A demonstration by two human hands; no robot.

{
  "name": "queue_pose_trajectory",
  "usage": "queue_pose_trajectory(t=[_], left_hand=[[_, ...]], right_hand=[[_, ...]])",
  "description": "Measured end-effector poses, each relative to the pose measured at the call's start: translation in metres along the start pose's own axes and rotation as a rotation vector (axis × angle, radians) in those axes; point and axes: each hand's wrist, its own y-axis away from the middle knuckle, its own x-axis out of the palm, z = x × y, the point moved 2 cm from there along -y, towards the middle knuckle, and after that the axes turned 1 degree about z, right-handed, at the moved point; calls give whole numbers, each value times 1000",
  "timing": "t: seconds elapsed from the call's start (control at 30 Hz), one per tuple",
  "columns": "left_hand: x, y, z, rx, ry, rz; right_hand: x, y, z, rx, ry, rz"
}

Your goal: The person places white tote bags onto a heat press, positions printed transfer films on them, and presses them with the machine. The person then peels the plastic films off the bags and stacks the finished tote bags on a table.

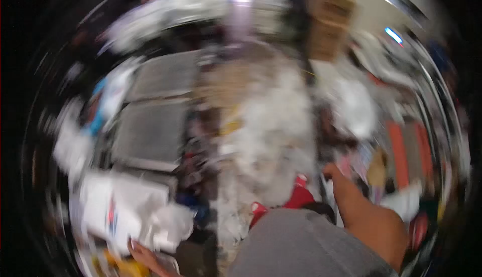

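Two grey panels (pixel 150 134); white litter (pixel 273 131) underfoot; left hand (pixel 141 254) by white bag (pixel 98 201), right hand (pixel 330 171): grips unclear.

Motion blur smears the whole view. White glare tops a pale violet upright shape (pixel 241 18); fisheye-bent edges sink into black.

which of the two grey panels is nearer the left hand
The lower grey panel in view; the upper grey panel lies beyond it, farther from the left hand.
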Motion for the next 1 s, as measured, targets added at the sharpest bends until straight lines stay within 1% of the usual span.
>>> queue_pose_trajectory(t=[0.03, 0.07, 0.1, 0.13, 0.17, 0.23, 0.27, 0.3, 0.37, 0.4, 0.43, 0.5, 0.53, 0.57, 0.63, 0.67, 0.7, 0.73, 0.77, 0.8, 0.83, 0.87, 0.9, 0.93, 0.97, 1.0], left_hand=[[37, -2, 7, 223, -376, -44], [90, 4, 0, 164, -396, 129], [130, 18, -4, 94, -439, 268], [179, 53, -50, 139, -352, 469], [217, 85, -95, 168, -270, 652], [304, 120, -88, 469, -307, 863], [330, 149, -125, 427, -310, 1013], [356, 185, -163, 379, -316, 1162], [408, 223, -175, 340, -466, 1338], [426, 248, -197, 290, -447, 1397], [446, 269, -209, 304, -466, 1412], [472, 302, -218, 383, -497, 1543], [486, 303, -188, 544, -541, 1541], [493, 315, -201, 551, -566, 1549], [501, 339, -226, 349, -865, 1610], [505, 339, -219, 352, -894, 1609], [502, 333, -199, 328, -1004, 1579], [497, 322, -179, 305, -1111, 1544], [488, 308, -157, 308, -1136, 1539], [480, 294, -135, -22, -811, 1613], [479, 286, -131, -341, -472, 1632], [493, 300, -158, 243, -1123, 1525], [498, 298, -164, 243, -1136, 1523], [504, 297, -167, 143, -1159, 1518], [513, 296, -165, 43, -1175, 1512], [525, 295, -159, 45, -1166, 1515]], right_hand=[[50, 35, -32, 366, -714, -22], [91, 64, -55, 737, -1385, -82], [114, 87, -69, 303, -687, -163], [131, 110, -76, 740, -1152, -281], [161, 114, -83, 764, -1188, -269], [261, 82, -103, 1099, -1375, -547], [293, 66, -107, 1076, -1303, -577], [292, 73, -110, 1096, -1331, -560], [241, 87, -125, 1193, -1342, -566], [219, 89, -141, 1206, -1453, -584], [206, 83, -163, 1215, -1560, -601], [201, 54, -209, 1243, -1592, -613], [184, 45, -240, 1283, -1636, -609], [171, 37, -272, 1323, -1681, -605], [184, -7, -321, 1291, -1776, -859], [190, -31, -345, 1319, -1698, -914], [194, -53, -366, 1344, -1618, -970], [195, -69, -381, 1344, -1639, -951], [193, -79, -394, 1425, -1581, -980], [191, -84, -405, 1507, -1518, -1012], [189, -86, -411, 1508, -1536, -997], [188, -86, -415, 1491, -1633, -877], [183, -84, -419, 1470, -1718, -760], [186, -88, -416, 1533, -1683, -870], [184, -85, -415, 1534, -1681, -871], [180, -80, -415, 1498, -1662, -849]])
